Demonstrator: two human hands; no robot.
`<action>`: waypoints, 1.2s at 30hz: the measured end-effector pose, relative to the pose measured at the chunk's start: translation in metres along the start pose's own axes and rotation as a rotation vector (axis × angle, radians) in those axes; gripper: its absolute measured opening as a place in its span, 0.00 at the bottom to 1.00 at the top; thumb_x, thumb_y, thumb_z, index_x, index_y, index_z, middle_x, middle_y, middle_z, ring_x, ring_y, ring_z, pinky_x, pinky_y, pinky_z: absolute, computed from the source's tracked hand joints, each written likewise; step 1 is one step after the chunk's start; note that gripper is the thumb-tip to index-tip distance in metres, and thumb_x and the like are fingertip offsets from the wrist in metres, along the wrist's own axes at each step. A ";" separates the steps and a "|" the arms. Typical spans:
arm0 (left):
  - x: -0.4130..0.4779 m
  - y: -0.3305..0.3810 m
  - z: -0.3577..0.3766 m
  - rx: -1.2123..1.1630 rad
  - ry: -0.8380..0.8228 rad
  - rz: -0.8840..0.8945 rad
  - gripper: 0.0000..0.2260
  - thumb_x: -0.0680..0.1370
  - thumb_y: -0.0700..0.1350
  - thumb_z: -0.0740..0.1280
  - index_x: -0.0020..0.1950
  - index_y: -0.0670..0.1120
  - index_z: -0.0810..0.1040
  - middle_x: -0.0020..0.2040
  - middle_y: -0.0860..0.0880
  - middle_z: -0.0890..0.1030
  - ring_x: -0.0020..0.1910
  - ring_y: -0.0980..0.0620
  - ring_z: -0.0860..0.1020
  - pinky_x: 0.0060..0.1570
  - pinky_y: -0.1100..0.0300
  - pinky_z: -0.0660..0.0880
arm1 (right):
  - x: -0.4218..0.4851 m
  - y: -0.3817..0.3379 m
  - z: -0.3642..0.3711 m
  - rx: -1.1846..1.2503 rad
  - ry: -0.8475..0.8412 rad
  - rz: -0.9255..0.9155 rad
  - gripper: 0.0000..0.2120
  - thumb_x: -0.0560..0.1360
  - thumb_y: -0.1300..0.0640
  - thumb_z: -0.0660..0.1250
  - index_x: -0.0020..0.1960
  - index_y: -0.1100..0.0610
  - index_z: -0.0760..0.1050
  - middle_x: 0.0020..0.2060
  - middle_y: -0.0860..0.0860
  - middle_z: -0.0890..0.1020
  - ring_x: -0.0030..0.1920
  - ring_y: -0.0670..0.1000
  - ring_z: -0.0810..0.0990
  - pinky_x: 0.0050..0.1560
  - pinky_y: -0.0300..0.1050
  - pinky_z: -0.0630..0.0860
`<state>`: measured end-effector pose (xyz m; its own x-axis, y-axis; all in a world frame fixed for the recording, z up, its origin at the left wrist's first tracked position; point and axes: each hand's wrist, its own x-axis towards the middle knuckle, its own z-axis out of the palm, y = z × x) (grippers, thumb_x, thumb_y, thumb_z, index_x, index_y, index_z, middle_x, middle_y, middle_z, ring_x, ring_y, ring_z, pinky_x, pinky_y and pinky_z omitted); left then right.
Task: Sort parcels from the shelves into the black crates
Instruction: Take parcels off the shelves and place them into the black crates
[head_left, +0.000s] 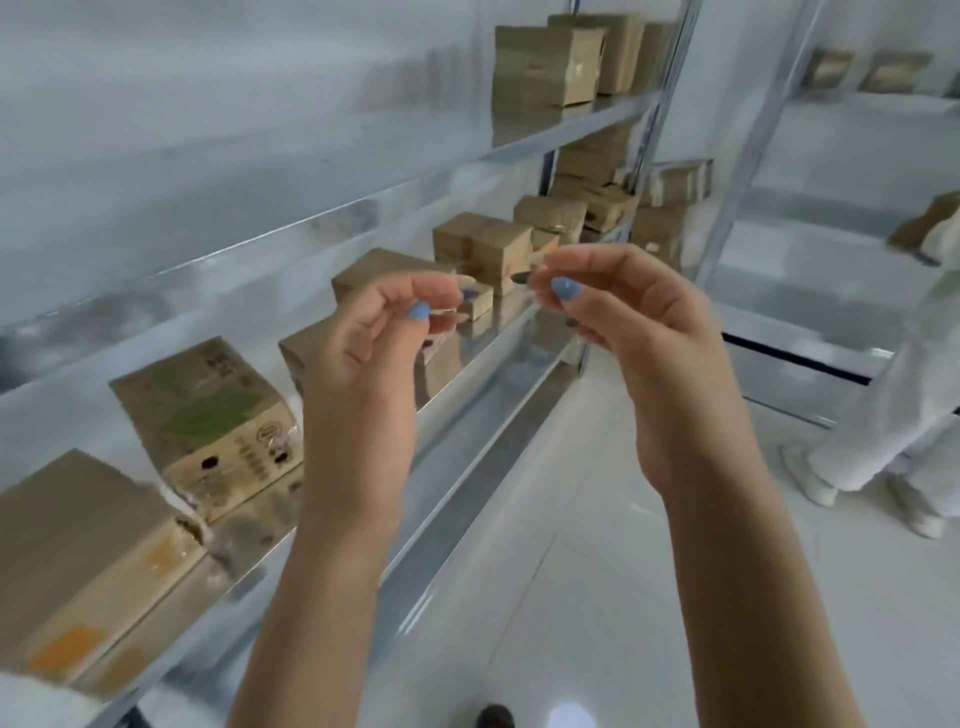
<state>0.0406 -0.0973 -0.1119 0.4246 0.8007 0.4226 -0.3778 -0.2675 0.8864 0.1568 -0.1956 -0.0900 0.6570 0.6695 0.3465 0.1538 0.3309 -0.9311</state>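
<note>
Two hands fill the middle of my view, raised in front of the shelving with forearms bare. Starting at the left, cardboard parcels sit along the metal shelf (467, 374): a plain brown parcel (78, 551) nearest me, then a printed parcel (208, 421) with green markings and tape at its edge, just beside it but not touching as far as I can tell. My left hand (363, 353) hangs in front of the next boxes on that shelf, fingers curled inward with thumb and forefinger pressed close together; whether anything thin is caught between them I cannot tell, since the spot is blurred. My right hand (618, 322) is level with it and near it, also curled, thumb meeting the fingertips in a pinch, with a small dark sliver showing at the tips that may be only a nail. Neither hand touches a parcel. Behind the hands more small parcels (483, 249) run along the same shelf, and taller ones (545, 67) stand on the shelf above. Further right stands a second rack (810, 218) with a few boxes. The floor (623, 597) is glossy white tile. At the far right another person's white trouser legs and shoes (883, 467) show.
</note>
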 end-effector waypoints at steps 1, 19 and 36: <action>0.025 -0.012 0.018 -0.002 -0.004 0.002 0.10 0.74 0.39 0.60 0.45 0.45 0.81 0.46 0.51 0.85 0.49 0.51 0.82 0.51 0.63 0.76 | 0.026 0.006 -0.011 -0.009 0.009 0.001 0.08 0.74 0.64 0.65 0.48 0.53 0.80 0.46 0.49 0.86 0.50 0.45 0.83 0.49 0.32 0.76; 0.373 -0.204 0.363 -0.042 0.009 0.052 0.10 0.76 0.38 0.60 0.43 0.47 0.80 0.44 0.53 0.84 0.48 0.53 0.81 0.48 0.63 0.75 | 0.466 0.090 -0.279 0.050 0.032 -0.044 0.09 0.76 0.69 0.64 0.50 0.59 0.80 0.45 0.53 0.86 0.47 0.44 0.84 0.49 0.32 0.77; 0.604 -0.315 0.514 0.172 0.360 0.182 0.13 0.77 0.36 0.58 0.44 0.48 0.80 0.45 0.54 0.84 0.46 0.55 0.82 0.45 0.70 0.73 | 0.785 0.173 -0.375 0.101 -0.317 -0.023 0.09 0.77 0.67 0.64 0.52 0.60 0.80 0.43 0.49 0.86 0.46 0.40 0.83 0.41 0.24 0.71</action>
<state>0.8392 0.1954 -0.0388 0.0385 0.8601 0.5087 -0.2646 -0.4821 0.8352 0.9760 0.1381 -0.0222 0.3893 0.8294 0.4007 0.0822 0.4020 -0.9119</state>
